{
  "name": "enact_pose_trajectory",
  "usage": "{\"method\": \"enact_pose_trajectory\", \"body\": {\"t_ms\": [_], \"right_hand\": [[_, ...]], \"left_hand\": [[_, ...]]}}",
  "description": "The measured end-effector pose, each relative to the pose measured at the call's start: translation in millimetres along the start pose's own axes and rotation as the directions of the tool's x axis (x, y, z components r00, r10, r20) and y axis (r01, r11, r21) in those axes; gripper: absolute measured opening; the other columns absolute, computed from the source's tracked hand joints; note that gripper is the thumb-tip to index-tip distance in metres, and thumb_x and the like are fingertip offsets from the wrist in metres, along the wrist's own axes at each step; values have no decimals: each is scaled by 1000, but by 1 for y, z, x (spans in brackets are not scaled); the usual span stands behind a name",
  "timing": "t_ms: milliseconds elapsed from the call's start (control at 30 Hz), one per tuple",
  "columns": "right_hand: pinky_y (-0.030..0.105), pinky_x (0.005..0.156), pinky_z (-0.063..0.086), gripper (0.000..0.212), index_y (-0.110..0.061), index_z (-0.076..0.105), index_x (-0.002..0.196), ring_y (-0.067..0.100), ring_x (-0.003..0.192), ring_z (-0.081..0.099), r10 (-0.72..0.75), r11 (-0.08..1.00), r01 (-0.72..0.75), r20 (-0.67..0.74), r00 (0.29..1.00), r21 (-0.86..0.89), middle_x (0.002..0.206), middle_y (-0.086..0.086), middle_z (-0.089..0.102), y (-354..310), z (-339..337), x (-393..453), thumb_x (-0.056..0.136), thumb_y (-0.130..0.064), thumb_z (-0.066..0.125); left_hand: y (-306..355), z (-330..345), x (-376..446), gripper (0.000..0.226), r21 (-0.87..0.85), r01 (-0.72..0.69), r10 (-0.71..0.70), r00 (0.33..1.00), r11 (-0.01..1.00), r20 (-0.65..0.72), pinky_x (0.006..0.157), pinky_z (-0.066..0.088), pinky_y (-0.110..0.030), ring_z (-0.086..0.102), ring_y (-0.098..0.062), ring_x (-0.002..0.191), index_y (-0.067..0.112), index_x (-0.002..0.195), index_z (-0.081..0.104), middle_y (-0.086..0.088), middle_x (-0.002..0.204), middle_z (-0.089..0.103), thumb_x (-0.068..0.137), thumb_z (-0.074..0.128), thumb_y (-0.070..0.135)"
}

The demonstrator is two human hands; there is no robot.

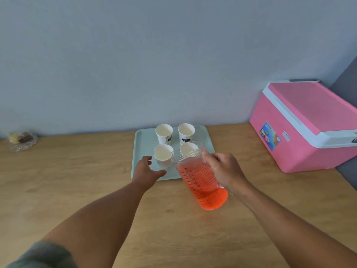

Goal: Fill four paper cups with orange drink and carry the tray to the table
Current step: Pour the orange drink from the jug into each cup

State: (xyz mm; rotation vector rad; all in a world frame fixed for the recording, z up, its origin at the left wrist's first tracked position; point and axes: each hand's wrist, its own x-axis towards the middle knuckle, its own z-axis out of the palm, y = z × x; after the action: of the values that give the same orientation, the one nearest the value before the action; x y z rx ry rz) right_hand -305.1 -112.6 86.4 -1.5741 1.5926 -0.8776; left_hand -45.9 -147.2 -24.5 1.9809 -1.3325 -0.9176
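My right hand [224, 171] grips the clear ribbed plastic jug of orange drink [199, 178], tilted toward the four empty white paper cups [163, 152] on the pale green tray [144, 144] at twelve o'clock. My left hand [146, 170], fingers apart, nears the ten o'clock cup. Pouring hasn't started; next I'd steady that cup and tip gently.

cups [164, 132] on tray [143, 144], cooler [309, 122] right

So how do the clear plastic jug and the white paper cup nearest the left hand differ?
The clear plastic jug is tilted and lifted in the right hand; the white paper cup stands upright on the pale green tray. The jug holds orange drink; the cup looks empty. The jug is see-through and taller; the cup is opaque, with the left hand open beside it. Both are open-topped.
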Motion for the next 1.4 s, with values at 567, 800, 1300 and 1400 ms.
{"method": "enact_pose_trajectory", "body": {"t_ms": [567,800,1300,1400], "right_hand": [[33,54,31,58,-20,46,59,15,49,36,138,978,-154,-115,984,-142,54,-2,37,-42,30,-13,93,-66,56],[34,54,33,53,-19,49,65,17,46,36,229,951,-242,-84,970,-195,56,0,40,-57,39,-11,94,-62,57],[22,40,26,52,-20,48,59,17,36,29,309,930,-296,28,951,-216,50,-4,32,-82,25,3,97,-52,61],[20,40,27,46,-18,49,66,17,37,29,293,926,-271,46,955,-261,54,-1,32,-88,19,5,98,-50,60]], "left_hand": [[-7,-17,54,75,-162,-257,295,909,953,296,85,45,-26,62,-12,108,27,126,58,10,117,67,61,94,36],[-11,-33,53,77,-191,-317,368,853,929,371,80,52,-22,67,-7,99,26,127,58,11,113,68,60,95,36],[-6,-44,35,71,-188,-331,378,859,925,346,71,51,-16,67,-3,91,27,123,59,15,108,68,62,94,35],[-6,-41,35,73,-183,-330,374,865,926,333,75,54,-21,67,-5,92,26,124,59,12,111,69,61,94,37]]}}
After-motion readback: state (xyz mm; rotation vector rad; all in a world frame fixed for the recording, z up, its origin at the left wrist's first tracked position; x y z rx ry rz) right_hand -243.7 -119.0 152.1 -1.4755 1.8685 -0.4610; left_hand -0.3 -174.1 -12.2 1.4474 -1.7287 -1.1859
